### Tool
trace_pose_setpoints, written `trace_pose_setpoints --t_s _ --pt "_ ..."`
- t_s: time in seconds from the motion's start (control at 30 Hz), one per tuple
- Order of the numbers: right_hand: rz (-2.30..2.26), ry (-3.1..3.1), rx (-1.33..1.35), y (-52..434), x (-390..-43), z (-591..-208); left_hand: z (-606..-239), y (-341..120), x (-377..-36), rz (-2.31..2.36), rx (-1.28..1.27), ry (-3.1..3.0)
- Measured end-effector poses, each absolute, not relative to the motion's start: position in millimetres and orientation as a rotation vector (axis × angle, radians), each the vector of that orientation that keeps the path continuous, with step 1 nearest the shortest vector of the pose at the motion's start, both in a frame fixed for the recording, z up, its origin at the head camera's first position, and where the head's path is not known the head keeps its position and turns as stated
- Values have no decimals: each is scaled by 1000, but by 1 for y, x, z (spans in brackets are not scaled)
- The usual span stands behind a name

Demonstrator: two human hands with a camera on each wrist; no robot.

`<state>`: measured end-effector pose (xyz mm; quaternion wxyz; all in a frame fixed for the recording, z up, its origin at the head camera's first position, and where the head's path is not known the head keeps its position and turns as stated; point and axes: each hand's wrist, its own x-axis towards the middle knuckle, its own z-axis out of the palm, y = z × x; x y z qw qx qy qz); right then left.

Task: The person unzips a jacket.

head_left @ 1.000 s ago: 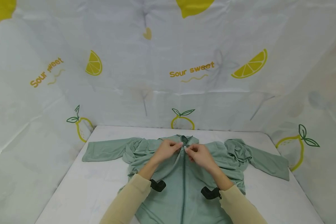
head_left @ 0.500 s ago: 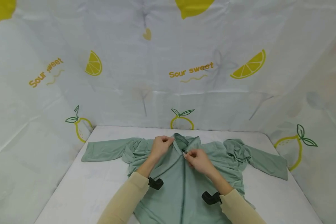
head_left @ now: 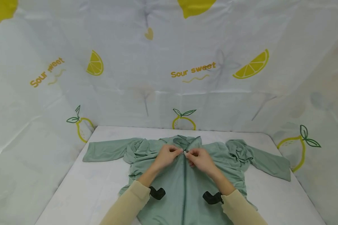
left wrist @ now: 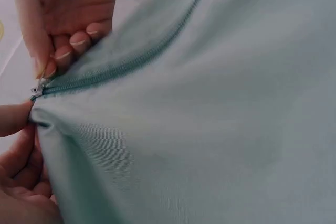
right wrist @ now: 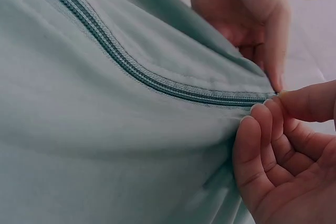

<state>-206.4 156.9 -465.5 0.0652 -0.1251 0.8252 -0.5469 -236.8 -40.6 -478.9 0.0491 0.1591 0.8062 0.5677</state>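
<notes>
Because the green jacket (head_left: pixel 196 181) looks thin and soft, I expect it to feel light and floppy, and not to break easily. It lies front up in the middle of the white table (head_left: pixel 84 187), with its collar (head_left: pixel 196 143) at the far end. The long zip (head_left: pixel 185 175) looks stiffer than the cloth. Its tiny pull (left wrist: pixel 38 90), near the collar, may be slippery, so I'd pinch it tight and hold the cloth right beside it. On my screen, the right hand (head_left: pixel 202 160) pinches the pull between thumb and finger. The left hand (head_left: pixel 165 156) pinches cloth just left of it. Wrinkled sleeves stretch out left and right. Far behind hangs a lemon sheet (head_left: pixel 129 78).
</notes>
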Motion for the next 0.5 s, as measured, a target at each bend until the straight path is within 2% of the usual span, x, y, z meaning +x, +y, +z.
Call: trace_pose_setpoints --t_s 0.27,0.5 --pt "-1572 2465 -425 158 -193 -475 -478 -48 -245 1888 242 2535" --pt "-1623 2408 -401 162 -189 -475 -481 -57 -239 1744 353 2672"
